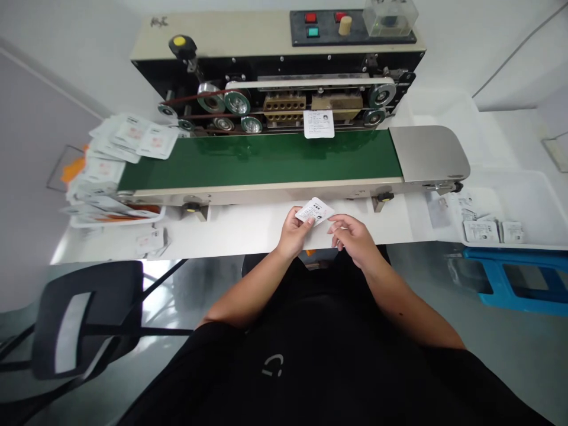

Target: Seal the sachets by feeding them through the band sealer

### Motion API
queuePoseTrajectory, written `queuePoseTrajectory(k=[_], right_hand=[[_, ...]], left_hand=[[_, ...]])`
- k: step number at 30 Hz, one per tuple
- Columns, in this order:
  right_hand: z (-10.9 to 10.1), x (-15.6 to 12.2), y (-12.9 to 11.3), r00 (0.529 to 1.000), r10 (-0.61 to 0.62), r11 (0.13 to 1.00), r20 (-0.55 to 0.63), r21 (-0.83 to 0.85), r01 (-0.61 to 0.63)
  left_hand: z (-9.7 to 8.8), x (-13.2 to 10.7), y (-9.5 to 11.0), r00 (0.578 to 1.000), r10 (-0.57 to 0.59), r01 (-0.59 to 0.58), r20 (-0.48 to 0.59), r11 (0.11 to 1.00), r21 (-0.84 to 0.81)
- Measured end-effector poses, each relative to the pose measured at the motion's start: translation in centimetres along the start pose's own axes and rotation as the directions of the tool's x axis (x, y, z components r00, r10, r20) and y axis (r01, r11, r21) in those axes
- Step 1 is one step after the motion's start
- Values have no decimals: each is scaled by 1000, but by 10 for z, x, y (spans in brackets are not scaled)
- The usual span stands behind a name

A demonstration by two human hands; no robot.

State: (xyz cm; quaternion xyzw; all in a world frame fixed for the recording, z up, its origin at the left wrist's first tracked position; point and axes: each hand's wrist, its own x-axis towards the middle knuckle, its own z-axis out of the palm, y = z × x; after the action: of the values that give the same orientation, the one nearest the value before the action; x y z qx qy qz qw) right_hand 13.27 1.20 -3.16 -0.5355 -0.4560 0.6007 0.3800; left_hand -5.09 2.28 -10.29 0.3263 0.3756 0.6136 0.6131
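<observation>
My left hand (293,232) pinches a small white printed pouch (316,210) at its lower left corner, just in front of the sealing machine. My right hand (351,234) is beside it with fingers curled, its fingertips near the pouch's right edge; whether they touch it I cannot tell. Another white pouch (319,123) hangs in the machine's sealing band above the green conveyor belt (261,158).
The band sealer (284,35) stands on a white table (239,228). A pile of pouches (133,137) lies at the belt's left end over a tray. A white bin (510,207) with several pouches sits right, above a blue stool (510,278). A black chair (84,319) stands at lower left.
</observation>
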Motion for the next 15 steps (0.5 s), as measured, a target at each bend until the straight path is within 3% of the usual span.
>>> queuePoseTrajectory(k=[4, 9, 12, 15], right_hand=[[17, 8, 10, 1000, -22, 1000, 2, -4, 22], [29, 10, 7, 993, -86, 996, -79, 25, 88], [20, 8, -17, 979, -157, 986, -128, 37, 163], [-9, 16, -62, 934, -229, 968, -275, 37, 248]], left_hand=[[-3, -1, 0, 997, -65, 61, 46, 995, 76], [0, -2, 7, 990, -11, -15, 139, 982, 186], [1, 0, 10, 978, 34, -70, 204, 983, 170], [-1, 1, 9, 970, 69, -107, 233, 982, 155]])
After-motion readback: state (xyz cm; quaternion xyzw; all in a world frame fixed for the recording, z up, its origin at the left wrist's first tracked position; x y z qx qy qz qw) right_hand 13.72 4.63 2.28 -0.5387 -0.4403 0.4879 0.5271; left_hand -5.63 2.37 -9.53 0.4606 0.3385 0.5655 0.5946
